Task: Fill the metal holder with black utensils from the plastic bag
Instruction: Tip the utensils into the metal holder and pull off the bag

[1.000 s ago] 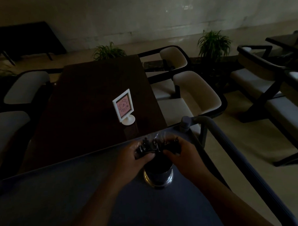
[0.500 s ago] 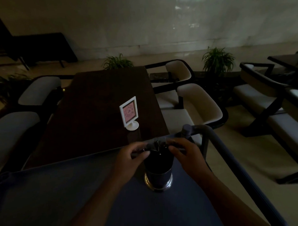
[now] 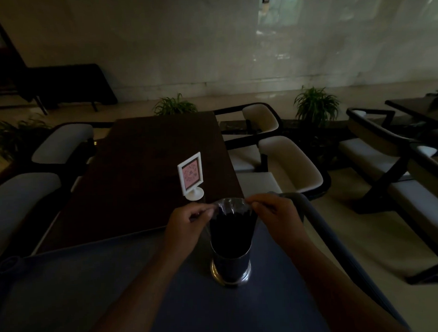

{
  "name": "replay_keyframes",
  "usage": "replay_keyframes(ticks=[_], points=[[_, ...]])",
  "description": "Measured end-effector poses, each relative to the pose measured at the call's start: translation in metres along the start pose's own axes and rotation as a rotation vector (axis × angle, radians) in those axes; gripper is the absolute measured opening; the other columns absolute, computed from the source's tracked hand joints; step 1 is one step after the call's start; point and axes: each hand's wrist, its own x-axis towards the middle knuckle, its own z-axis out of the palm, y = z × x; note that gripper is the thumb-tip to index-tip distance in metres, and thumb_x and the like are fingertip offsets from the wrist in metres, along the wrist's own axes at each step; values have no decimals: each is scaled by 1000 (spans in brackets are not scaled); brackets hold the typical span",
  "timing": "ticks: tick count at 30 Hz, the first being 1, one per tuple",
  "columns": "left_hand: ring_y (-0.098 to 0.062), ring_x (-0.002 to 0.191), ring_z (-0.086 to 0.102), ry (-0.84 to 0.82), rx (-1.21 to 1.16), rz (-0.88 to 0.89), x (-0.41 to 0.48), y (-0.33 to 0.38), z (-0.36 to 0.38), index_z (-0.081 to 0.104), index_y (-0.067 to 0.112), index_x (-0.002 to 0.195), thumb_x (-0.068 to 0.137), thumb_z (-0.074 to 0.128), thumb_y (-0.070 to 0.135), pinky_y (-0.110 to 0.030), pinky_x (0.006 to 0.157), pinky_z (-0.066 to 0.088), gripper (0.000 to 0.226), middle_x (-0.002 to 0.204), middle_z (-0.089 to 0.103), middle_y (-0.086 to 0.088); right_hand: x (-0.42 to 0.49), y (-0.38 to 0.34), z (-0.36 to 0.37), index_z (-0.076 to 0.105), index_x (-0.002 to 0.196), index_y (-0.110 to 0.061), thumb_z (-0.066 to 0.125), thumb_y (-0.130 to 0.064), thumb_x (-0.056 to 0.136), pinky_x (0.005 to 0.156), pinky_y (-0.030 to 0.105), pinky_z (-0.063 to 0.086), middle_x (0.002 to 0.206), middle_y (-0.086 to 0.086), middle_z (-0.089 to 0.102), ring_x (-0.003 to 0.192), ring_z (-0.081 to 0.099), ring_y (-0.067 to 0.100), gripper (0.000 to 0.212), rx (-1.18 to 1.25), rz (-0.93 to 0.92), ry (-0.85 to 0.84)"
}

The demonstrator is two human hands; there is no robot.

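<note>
Metal holder (image 3: 231, 267) on blue cart top, black utensils (image 3: 231, 230) standing in it w/ plastic bag (image 3: 230, 207) over them.
Left hand (image 3: 187, 222) & right hand (image 3: 273, 215) each pinch a top corner of the bag, fingers closed on film. Step: peeling bag off. Next, probably: lift straight up so utensils stay in holder.
</note>
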Motion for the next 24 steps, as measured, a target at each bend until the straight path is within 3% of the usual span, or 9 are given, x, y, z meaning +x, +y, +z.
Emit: replay_keyframes(ticks=[4,10,14,17,24], points=[[0,97,66,36,-25,23,3,13,-4,74,26,99,93,62,17,-19,81,52,16,100,73,11,8,-14,-6,72,90,-32,60,-6,93,78,12,47,95,-9,72,90,68,-2,28,44,-7,14],[-8,97,68,49,-1,44,5,24,-12,74,14,101,93,63,18,-32,86,57,15,99,74,2,12,-21,-7,75,92,-26,57,-13,94,80,25,53,93,-7,75,89,70,3,22,37,-5,-13],[-6,97,67,83,-16,65,7,31,-17,75,13,98,92,63,18,-33,88,57,14,98,73,1,15,-31,-12,73,84,-38,59,-12,94,71,13,50,87,-20,75,80,70,-3,32,15,-52,2],[-15,105,65,71,-18,70,9,37,-21,74,12,101,92,63,20,-39,92,56,16,103,72,-4,19,-42,-17,70,86,-41,59,-14,94,66,13,51,84,-24,73,77,69,-4,30,-43,-75,-1],[-21,107,64,66,-9,79,12,42,-25,73,12,103,93,62,20,-48,95,54,17,105,71,-8,20,-50,-19,68,89,-39,58,-14,94,78,23,55,88,-14,72,85,68,-2,28,-94,-110,-23]])
